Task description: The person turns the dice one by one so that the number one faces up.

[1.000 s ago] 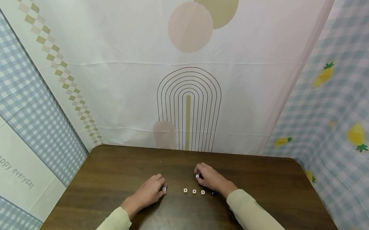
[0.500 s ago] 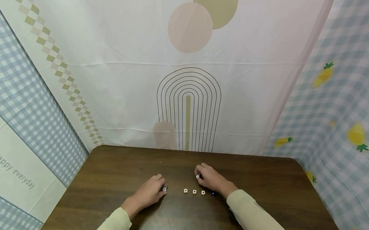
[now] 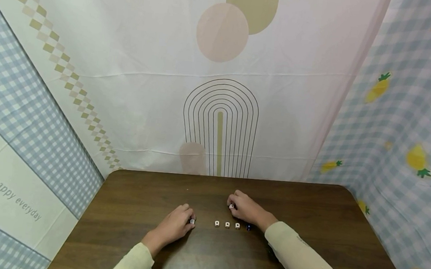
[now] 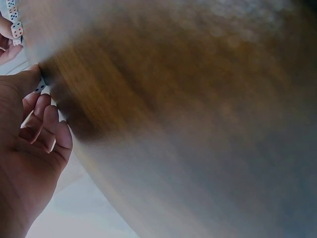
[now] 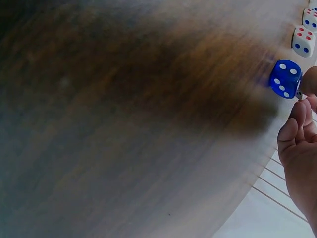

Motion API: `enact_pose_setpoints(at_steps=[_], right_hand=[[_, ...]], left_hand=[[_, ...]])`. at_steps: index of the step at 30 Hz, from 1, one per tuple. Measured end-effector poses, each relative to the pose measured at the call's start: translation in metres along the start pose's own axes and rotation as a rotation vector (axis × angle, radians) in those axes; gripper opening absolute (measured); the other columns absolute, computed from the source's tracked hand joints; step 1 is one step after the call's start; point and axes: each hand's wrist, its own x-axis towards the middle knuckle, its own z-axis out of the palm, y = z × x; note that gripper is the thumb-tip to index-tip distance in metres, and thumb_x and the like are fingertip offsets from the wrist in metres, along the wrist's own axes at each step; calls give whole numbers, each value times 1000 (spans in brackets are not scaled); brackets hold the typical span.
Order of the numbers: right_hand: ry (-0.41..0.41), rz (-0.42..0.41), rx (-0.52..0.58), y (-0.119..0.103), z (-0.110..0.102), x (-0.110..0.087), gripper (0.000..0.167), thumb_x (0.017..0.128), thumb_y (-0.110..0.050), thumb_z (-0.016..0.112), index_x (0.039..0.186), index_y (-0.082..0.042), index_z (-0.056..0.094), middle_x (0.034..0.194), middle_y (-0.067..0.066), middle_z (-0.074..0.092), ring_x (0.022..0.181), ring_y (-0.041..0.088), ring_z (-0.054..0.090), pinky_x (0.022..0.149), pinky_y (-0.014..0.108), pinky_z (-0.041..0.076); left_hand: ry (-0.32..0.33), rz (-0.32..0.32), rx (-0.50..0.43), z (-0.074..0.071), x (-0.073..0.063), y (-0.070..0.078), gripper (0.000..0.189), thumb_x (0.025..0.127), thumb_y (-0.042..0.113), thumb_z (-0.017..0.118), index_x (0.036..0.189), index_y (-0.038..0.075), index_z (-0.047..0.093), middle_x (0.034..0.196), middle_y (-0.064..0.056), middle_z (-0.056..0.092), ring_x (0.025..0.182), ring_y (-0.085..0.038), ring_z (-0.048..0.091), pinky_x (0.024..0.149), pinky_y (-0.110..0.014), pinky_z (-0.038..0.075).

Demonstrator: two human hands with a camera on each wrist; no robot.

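Observation:
My left hand (image 3: 172,224) pinches a white die (image 3: 192,221) between thumb and fingers at the table, left of a row of dice. In the left wrist view only a corner of this die (image 4: 40,87) shows beside the thumb. Behind the row, my right hand (image 3: 246,208) holds another white die (image 3: 231,206) in its fingertips, tilted. The row has three white dice (image 3: 227,225) and, at its right end, a blue die (image 3: 248,227) close by the right forearm. The right wrist view shows the blue die (image 5: 286,79) with white pips; the held die is mostly hidden there.
All the dice are on or over a dark brown wooden table (image 3: 126,203) with rounded far corners. A white printed cloth (image 3: 145,103) hangs behind its far edge. Checked cloths (image 3: 382,135) hang at both sides.
The white die in my right fingertips has turned, so its faces point differently. Both hands stay in nearly the same places, and the row of dice is unmoved.

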Motion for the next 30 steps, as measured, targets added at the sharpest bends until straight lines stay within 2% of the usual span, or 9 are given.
enact_pose_setpoints(at_steps=[6, 12, 17, 23, 30], right_hand=[[14, -22, -12, 0, 0, -1, 17, 95, -8, 69, 112, -12, 69, 106, 3, 56, 88, 11, 54, 79, 33, 52], [15, 7, -5, 0, 0, -1, 17, 95, -12, 71, 111, -13, 67, 108, 1, 57, 93, 11, 56, 84, 33, 53], [3, 19, 23, 1, 0, -1, 13, 95, -11, 70, 107, -14, 65, 105, -1, 57, 92, 11, 56, 82, 34, 53], [-16, 35, 45, 1, 0, 0, 11, 97, -11, 69, 106, -14, 64, 105, -2, 58, 91, 10, 55, 80, 33, 52], [21, 16, 56, 4, -7, -4, 10, 95, -10, 71, 103, -12, 65, 101, -2, 59, 90, 10, 56, 78, 30, 52]], left_hand=[[5, 5, 6, 0, 0, 0, 19, 89, 18, 82, 91, 16, 63, 88, 7, 50, 81, -11, 50, 74, -29, 47], [0, 5, 5, 0, 0, -1, 18, 90, 18, 81, 92, 15, 63, 89, 6, 51, 81, -12, 50, 75, -30, 47], [10, 13, 6, 0, -1, -2, 18, 89, 17, 82, 92, 15, 63, 89, 6, 51, 81, -11, 49, 74, -30, 47], [-16, -8, -4, -1, 0, -1, 17, 91, 19, 80, 93, 16, 64, 90, 7, 51, 82, -11, 50, 76, -30, 48], [-30, -13, 1, -1, 0, -1, 16, 92, 21, 79, 94, 17, 64, 91, 7, 51, 83, -11, 50, 75, -29, 48]])
